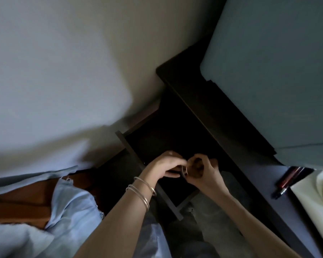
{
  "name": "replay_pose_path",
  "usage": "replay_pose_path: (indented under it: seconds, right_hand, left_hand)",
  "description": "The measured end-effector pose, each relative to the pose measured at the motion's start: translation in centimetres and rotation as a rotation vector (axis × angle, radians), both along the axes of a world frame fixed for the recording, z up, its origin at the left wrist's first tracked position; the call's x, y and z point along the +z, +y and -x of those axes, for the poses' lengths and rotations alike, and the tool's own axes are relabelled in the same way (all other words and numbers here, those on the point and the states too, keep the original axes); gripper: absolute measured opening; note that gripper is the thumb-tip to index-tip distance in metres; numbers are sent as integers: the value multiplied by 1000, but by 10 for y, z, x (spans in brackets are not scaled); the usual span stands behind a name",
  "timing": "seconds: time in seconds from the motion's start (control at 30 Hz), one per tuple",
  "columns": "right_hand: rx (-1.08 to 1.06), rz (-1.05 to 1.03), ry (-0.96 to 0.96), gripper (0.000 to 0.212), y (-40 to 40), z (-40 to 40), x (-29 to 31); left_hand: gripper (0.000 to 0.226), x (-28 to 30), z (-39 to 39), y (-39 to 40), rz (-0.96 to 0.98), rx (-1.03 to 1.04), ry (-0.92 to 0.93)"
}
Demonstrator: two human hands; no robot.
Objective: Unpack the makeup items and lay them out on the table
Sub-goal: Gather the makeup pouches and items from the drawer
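Note:
Both my hands are over an open dark drawer pulled out from under the dark table. My left hand, with silver bangles on its wrist, and my right hand meet on a small dark item with a pale edge. Each hand's fingers curl round it. The dim light hides what the item is. On the tabletop at the right lie two slim makeup sticks, one reddish, one dark.
A grey-green panel stands over the table at the upper right. A white sheet or tray with a pale round thing on it lies at the right edge. Pale blue cloth covers an orange-brown surface at the left. The drawer's inside is black.

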State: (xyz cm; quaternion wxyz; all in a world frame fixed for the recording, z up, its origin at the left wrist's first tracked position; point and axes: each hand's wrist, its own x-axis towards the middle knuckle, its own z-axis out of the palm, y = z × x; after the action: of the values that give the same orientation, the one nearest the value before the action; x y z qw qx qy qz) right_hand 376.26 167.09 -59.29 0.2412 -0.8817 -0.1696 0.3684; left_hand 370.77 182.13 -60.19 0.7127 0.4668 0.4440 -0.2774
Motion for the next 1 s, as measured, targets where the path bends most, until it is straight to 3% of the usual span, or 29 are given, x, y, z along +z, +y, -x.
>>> replay_pose_path:
  seconds: [0.13,0.43,0.53,0.7,0.83,1.0]
  right_hand:
    - [-9,-53,25,70,-13,9,51]
    - [-137,-169,-133,71,-78,-5,136]
    - [-224,-169,-170,69,-117,-13,153]
    - [-372,-134,-285,67,-187,-24,157]
    - [-534,-58,-305,62,-232,-34,153]
    - [-653,-69,-271,60,-270,-53,136]
  left_hand:
    - [3,54,9,-8,-5,-33,-50]
    - [10,143,-26,-70,-114,-189,-209]
    - [31,153,-49,-107,-153,-279,-239]
    - [12,155,-85,-187,-166,-401,-263]
    - [30,150,-100,-246,-164,-416,-258]
    - [27,148,-111,-285,-144,-388,-265]
